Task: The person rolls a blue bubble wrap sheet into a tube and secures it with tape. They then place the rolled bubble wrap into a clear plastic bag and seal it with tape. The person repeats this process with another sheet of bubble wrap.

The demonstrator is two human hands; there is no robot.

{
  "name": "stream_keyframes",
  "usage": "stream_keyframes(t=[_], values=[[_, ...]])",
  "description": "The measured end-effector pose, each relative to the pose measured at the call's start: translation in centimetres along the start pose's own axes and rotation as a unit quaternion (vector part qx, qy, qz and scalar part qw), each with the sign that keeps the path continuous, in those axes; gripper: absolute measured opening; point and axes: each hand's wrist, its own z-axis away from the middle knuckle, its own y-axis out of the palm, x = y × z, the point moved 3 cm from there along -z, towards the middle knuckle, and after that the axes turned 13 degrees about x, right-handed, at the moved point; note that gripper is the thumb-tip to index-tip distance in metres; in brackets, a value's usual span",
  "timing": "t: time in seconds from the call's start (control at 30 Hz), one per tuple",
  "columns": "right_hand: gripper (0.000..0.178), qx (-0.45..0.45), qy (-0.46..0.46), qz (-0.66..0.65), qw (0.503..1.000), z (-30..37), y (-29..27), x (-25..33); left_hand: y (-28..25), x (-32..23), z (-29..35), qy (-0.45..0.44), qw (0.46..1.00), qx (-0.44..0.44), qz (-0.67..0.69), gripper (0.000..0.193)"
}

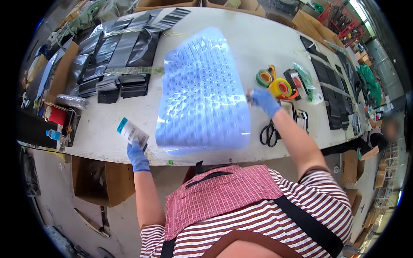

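A translucent blue bath mat point(200, 90), dotted with round suction cups, lies folded over on the white table in front of me. My left hand point(137, 155), in a blue glove, grips a white printed card point(132, 131) with a teal end, left of the mat's near corner. Just off the mat's right edge is my right hand point(263, 100), also gloved. Its fingers are drawn together around something small at the fingertips, too unclear to name. Black-handled scissors point(269, 134) lie below that hand, and rolls of tape point(280, 87) sit right beside it.
Stacks of dark plastic bags point(124, 47) cover the table's far left, and more black bags point(329, 81) lie at right. A red spool point(56, 115) and a small blue-capped bottle point(53, 134) stand at the left edge. An open cardboard box point(105, 180) is below the table. Another person point(378, 135) is at far right.
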Motion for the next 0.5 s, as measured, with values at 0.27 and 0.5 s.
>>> stream_keyframes(t=[0.27, 0.5], values=[[0.030, -0.120, 0.060, -0.079, 0.988, 18.1, 1.3, -14.7, 7.6, 2.7, 5.5, -0.035, 0.992, 0.117, -0.004, 0.027], [0.030, -0.183, 0.010, 0.047, 0.982, 19.9, -0.2, -14.9, 9.9, -3.4, 1.0, 0.183, 0.962, 0.104, -0.176, 0.032]])
